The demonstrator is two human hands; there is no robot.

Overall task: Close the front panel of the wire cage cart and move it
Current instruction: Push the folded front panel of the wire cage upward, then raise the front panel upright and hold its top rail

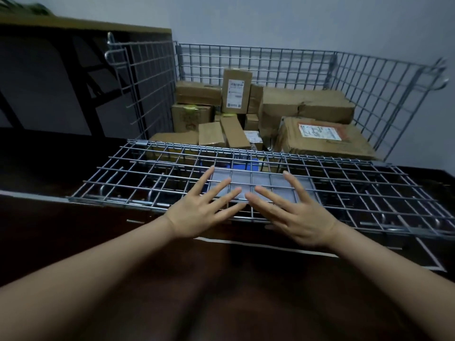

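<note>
The front panel [258, 178] of the wire cage cart [369, 94] is seen folded down toward the viewer across the middle of the frame, its long axis running left to right. Both hands are spread open over its near middle, the left hand [197, 215] and right hand [295, 215] about equally close; whether the fingers touch the wire cannot be told. Cardboard boxes [305, 107] are stacked behind, in the upper centre. A dark table [61, 82] stands at the upper left.

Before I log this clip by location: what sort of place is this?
Probably a parcel storeroom or mailroom: a wire cage cart piled with labelled cardboard parcels, plain wall, and dark floor.
</note>
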